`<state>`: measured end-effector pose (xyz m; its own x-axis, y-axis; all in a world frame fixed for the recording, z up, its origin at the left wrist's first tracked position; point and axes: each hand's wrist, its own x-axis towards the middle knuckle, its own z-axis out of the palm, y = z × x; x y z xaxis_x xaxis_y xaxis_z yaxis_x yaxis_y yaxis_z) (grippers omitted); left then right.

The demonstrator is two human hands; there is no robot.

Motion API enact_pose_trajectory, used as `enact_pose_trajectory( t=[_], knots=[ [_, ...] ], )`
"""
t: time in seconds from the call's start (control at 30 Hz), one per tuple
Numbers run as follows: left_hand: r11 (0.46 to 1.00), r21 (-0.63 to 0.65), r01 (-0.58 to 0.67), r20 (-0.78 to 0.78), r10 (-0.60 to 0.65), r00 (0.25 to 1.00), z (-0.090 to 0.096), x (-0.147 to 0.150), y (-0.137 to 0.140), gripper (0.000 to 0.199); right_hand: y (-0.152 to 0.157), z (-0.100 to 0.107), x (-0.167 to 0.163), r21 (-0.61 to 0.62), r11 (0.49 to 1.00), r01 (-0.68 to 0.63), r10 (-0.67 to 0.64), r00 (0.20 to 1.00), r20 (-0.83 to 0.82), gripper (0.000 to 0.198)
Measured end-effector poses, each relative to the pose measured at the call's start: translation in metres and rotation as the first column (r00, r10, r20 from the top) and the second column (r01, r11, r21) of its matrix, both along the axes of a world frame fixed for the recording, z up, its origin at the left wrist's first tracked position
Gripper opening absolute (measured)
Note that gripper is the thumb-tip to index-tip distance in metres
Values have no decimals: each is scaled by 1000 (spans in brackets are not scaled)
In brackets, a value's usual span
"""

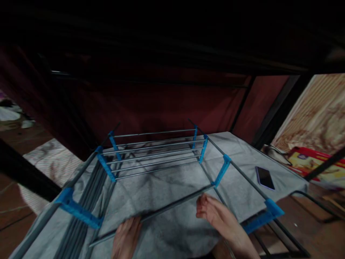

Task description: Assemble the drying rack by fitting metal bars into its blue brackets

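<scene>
I've got both hands low in my view, on 1 loose grey rod (161, 207) that slants across the grey cloth (172, 180). My left hand (126, 237) sits at the rod's lower end, fingers curled over it. The light is dim, so I can't tell how tightly it grips. My right hand (218, 216) is further up the same rod, fingertips bunched right against it, apparently pinching it, just below the blue connector (221, 169) where the rod's upper end meets the side rail. The rod lies inside the rack frame (151, 154), whose far shelf shows several parallel grey bars held between blue brackets. More bars lie bundled along the left side by another blue bracket (78, 210). Off to the right, a phone (265, 178) lies flat on the cloth, well apart from my hands. Beyond it there's a red box (309, 160) on the floor.
</scene>
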<state>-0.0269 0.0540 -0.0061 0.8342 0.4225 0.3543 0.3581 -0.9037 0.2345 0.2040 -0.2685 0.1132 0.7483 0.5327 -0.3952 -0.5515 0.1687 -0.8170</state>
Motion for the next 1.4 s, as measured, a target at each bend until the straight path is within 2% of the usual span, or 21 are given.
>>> enact_pose_trajectory(
  t=[0.07,0.17,0.3,0.5,0.63,0.8,1.07,1.2,1.4],
  knots=[
    [1000,11,20,-13,-20,1000,7,-1,-2,42,-1,-23,6,-34,999,10,-11,1000,-16,31],
    [999,32,28,-19,-28,999,16,0,-4,42,-1,-58,20,-115,973,199,-203,979,-23,33],
    [998,65,22,12,-23,1000,19,0,-3,39,1,-79,41,-75,962,262,-266,963,-49,29],
    [994,101,41,4,-42,999,19,-1,-5,41,16,-82,65,19,951,309,-308,950,-49,27],
    [994,107,32,29,-35,999,18,0,-6,44,23,-85,72,60,953,297,-294,954,-54,31],
    [989,116,89,64,-97,993,17,1,-7,40,22,-89,75,50,956,289,-286,957,-50,25],
    [978,174,116,114,-137,984,15,1,-5,37,20,-92,73,60,956,288,-285,957,-56,27],
    [973,198,115,138,-144,980,12,1,-4,33,19,-94,74,71,954,290,-286,956,-69,30],
    [979,163,120,117,-140,983,12,1,-11,27,8,-94,69,47,959,280,-276,958,-78,39]
  ],
)
